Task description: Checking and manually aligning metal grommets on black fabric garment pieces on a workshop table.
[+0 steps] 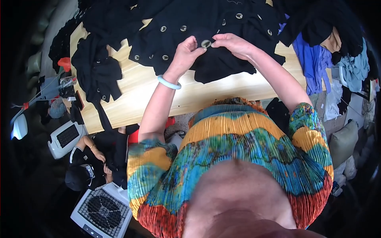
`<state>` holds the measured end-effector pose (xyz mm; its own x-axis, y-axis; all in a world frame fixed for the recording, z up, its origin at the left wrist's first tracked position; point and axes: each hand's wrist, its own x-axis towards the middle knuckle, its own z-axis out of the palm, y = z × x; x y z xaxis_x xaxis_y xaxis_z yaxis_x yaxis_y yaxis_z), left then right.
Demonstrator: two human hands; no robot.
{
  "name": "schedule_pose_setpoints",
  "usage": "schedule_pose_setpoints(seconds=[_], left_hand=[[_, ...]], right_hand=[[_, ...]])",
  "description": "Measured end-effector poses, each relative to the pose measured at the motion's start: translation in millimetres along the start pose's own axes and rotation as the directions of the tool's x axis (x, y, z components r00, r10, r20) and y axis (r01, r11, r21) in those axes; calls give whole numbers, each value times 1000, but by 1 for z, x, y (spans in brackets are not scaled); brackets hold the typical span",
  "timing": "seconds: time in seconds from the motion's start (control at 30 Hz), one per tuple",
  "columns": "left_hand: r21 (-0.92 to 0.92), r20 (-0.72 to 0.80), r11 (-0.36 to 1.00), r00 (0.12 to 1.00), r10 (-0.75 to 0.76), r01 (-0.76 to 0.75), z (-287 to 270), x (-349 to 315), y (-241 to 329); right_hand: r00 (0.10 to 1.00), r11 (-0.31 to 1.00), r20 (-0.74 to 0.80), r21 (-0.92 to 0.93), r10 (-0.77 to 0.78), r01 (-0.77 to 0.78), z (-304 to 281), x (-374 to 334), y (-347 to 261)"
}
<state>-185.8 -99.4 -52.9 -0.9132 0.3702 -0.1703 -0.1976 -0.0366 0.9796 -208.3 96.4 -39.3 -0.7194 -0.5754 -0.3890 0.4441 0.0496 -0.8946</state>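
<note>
A black knitted garment (218,65) lies partly over the near edge of the table, with a large round button (206,43) on it between my two hands. My left hand (185,56), with a pale bangle at the wrist, is closed on the cloth, and its thumb tip touches the button's lower edge. On the other side, my right hand (233,44) pinches the garment close to the button's right edge. The cloth partly hides what lies between the fingertips. Several similar round buttons show on the dark cloth beyond my hands.
More black garments (95,63) are spread over the light wooden table (137,93). Blue cloth (309,63) hangs at its right end. At lower left sit another person (89,166) in a dark cap and a white air cooler (105,210). A cushion (344,142) stands at right.
</note>
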Motion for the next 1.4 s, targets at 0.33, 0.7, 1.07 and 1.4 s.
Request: schedule_pose_setpoints(seconds=[0.33,0.7,1.07,1.4], left_hand=[[-100,-82,987,988,-133,125,-5,-7,38],[-595,-412,789,901,-137,-152,-65,14,66],[-525,-451,850,863,-229,-48,-84,-6,42],[-515,-451,854,870,-198,-73,-93,-17,37]], right_hand=[[987,994,-120,-19,-106,105,30,-3,-17],[989,650,-145,-753,-20,-97,-29,-94,3],[938,923,-324,-312,119,-225,-86,-156,79],[574,935,-793,-18,202,-353,-109,-68,112]])
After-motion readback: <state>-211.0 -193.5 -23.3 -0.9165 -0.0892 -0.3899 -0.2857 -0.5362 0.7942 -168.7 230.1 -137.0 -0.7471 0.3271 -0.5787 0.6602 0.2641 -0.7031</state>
